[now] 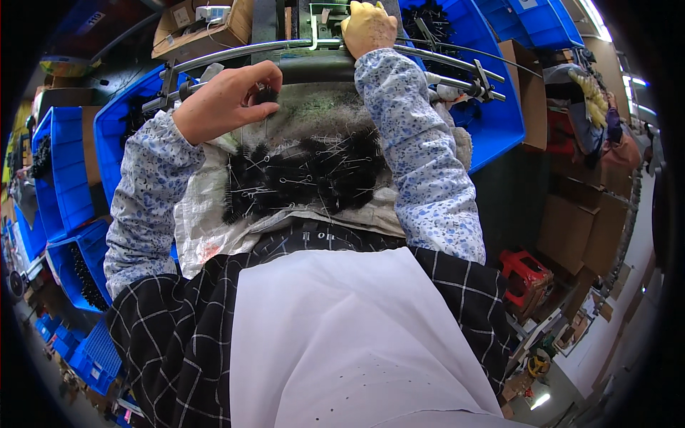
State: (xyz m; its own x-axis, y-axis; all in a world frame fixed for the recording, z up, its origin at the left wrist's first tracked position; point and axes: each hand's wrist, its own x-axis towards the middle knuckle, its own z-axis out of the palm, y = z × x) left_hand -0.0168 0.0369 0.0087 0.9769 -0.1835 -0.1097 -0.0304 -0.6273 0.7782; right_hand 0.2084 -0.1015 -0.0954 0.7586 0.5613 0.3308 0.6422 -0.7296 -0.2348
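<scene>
My bare left hand (pixel 232 100) is closed in a pinch on a small black wire brush (pixel 267 95), whose thin wire stem points down. My right hand (pixel 369 30), in a pale yellow glove, is closed in a fist at the machine (pixel 332 30); what it grips, if anything, is hidden. Beside that fist stands a bent metal rod (pixel 314 32). Below both hands, a pile of black wire brushes (pixel 307 175) with looped wire ends lies on a whitish woven sack (pixel 203 207) across my lap.
Curved metal bars (pixel 246 51) run across in front of me. Blue bins (pixel 492 121) with black brushes stand at both sides. A cardboard box (pixel 203 32) sits at the far left. A red stool (pixel 524 278) stands at right, and another person (pixel 592 107) is farther off.
</scene>
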